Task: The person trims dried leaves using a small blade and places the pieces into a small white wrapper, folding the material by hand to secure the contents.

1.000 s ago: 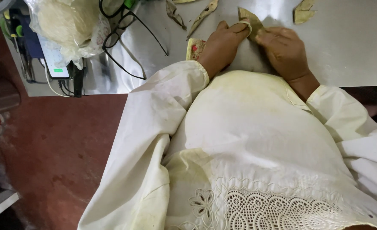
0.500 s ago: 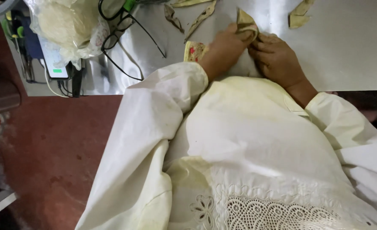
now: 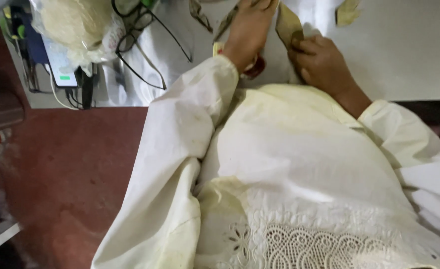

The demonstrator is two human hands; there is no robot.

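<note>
1. At the top centre of the head view, the right hand (image 3: 322,62) pinches the lower end of a tan, leaf-shaped piece (image 3: 288,25); thumb and fingers are closed on it, and the piece stands up and away from the grip toward the upper edge.
2. Just to the left of that grip, the left hand (image 3: 247,27) lies flat on the white table (image 3: 409,55), fingers reaching past the top edge; whether it is closed on anything cannot be told, because the fingertips are cut off.
3. Between the two hands the tan piece is the only thing held; its free tip points up and slightly left, near the left hand's knuckles.
4. Below the left wrist, a small dark red object (image 3: 256,67) and a yellow scrap (image 3: 217,48) lie on the table, partly hidden by the cream sleeve (image 3: 180,144).
5. Left of the left hand, two more dry strips (image 3: 200,12) rest on the table, apart from the grip.
6. Right of and above the right hand, another tan scrap (image 3: 347,11) lies by itself.
7. Well to the left of both hands sit black-framed spectacles (image 3: 140,30), a clear bag of pale material (image 3: 75,25) and a phone with cables (image 3: 60,65) at the table edge.
8. Below the grip, the person's cream embroidered garment (image 3: 299,199) fills the view; the floor (image 3: 65,174) is reddish brown.
</note>
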